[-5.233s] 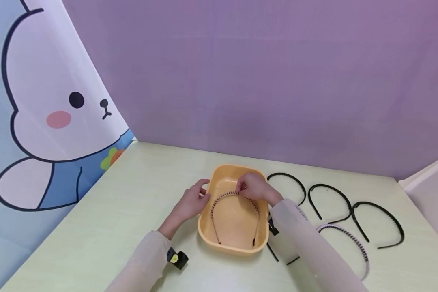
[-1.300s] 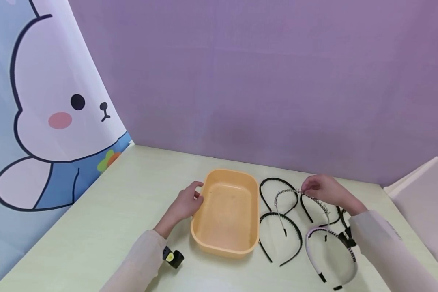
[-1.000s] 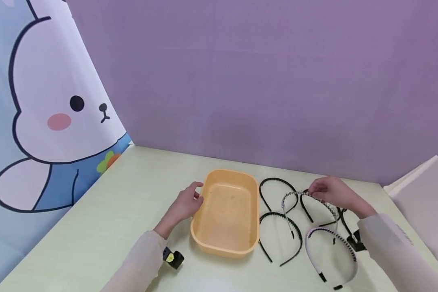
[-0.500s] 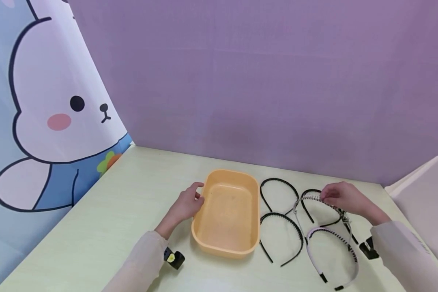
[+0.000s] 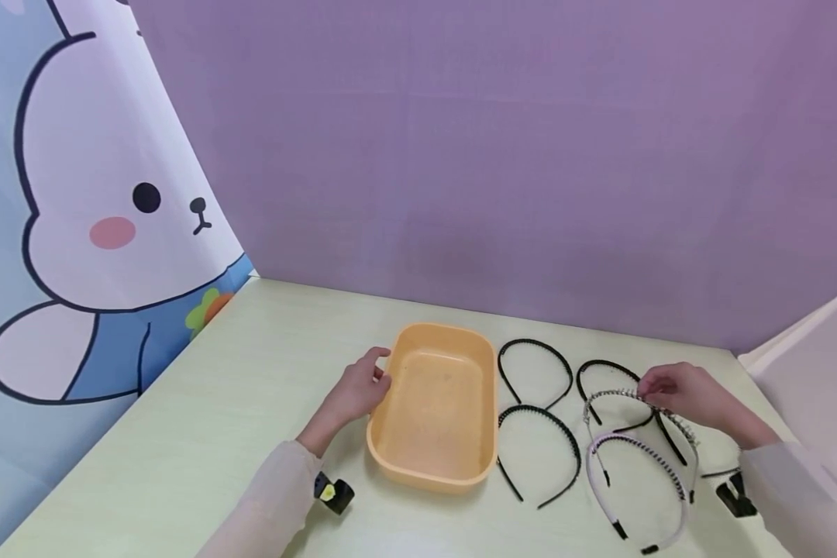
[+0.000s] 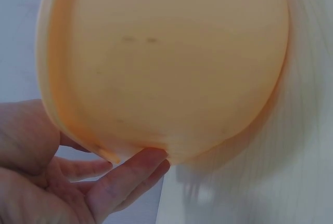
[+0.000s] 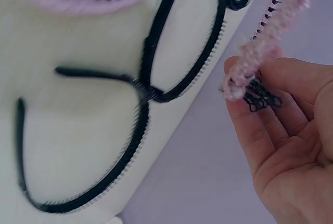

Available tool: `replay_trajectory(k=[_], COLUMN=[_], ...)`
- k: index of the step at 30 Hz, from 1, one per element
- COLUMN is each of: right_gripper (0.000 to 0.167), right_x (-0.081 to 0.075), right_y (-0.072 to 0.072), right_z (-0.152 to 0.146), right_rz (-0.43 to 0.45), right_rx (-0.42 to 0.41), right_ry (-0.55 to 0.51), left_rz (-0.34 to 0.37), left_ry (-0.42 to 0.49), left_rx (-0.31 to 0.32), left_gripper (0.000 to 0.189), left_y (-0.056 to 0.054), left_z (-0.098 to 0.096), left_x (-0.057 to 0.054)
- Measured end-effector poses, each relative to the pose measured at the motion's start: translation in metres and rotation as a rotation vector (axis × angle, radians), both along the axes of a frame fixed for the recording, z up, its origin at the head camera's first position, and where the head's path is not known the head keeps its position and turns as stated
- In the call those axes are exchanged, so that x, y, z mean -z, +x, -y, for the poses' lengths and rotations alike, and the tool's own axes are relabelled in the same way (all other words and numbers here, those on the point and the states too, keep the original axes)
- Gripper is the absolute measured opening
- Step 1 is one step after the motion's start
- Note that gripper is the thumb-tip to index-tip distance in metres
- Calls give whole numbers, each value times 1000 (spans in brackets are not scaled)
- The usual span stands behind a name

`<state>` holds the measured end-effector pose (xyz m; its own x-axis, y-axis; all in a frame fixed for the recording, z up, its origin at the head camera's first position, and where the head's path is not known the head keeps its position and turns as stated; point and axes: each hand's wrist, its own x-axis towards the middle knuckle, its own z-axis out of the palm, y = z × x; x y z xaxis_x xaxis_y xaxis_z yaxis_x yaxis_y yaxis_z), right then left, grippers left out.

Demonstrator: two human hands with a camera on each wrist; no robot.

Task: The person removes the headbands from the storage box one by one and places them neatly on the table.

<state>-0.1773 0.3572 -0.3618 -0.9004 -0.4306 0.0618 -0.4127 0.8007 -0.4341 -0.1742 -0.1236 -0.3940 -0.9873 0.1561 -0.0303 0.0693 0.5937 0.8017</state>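
Note:
My right hand (image 5: 687,394) pinches the top of a pale pink beaded, toothed headband (image 5: 610,393), whose ends point down. The right wrist view shows that headband (image 7: 278,31) between thumb and fingers, with its dark teeth against the fingers. It overlaps a lilac headband with dark teeth (image 5: 593,480) in the head view. My left hand (image 5: 356,391) rests its fingertips against the left wall of an orange plastic tray (image 5: 432,478). In the left wrist view fingers (image 6: 130,174) touch the tray's outer wall (image 6: 208,141); part of the hand is hidden behind the rim.
Several black toothed headbands lie right of the tray, including one at the back (image 5: 535,342) and one nearer (image 5: 573,446). Another, at the far right, is partly hidden by my right arm. Purple cloth (image 5: 460,194) stands behind the pale table (image 5: 279,372).
The pink headband has come out of the tray in my right hand and moved right, over the other headbands. The tray has shifted slightly left in view; my left hand stays beside it.

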Motion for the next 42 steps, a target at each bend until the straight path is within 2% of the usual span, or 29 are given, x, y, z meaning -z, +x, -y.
replay_trajectory(k=[13,21,32,42], right_gripper=[20,23,24,26], right_x=[21,24,38,49], right_y=[16,26,42,55], right_z=[-38,-55,-76,-96], right_rz=[-105,-116,-122,-119], right_rx=[-39,-43,-22,30], right_ry=[-34,-23,-75,-55], left_rz=[-4,-5,3,5], left_ry=[12,12,-4,-4], left_rx=[-3,1,-4,-7], left_gripper=[45,44,45,45], left_y=[0,3,-2,-2], left_z=[2,3,1,2], left_x=[2,-1,0,2])
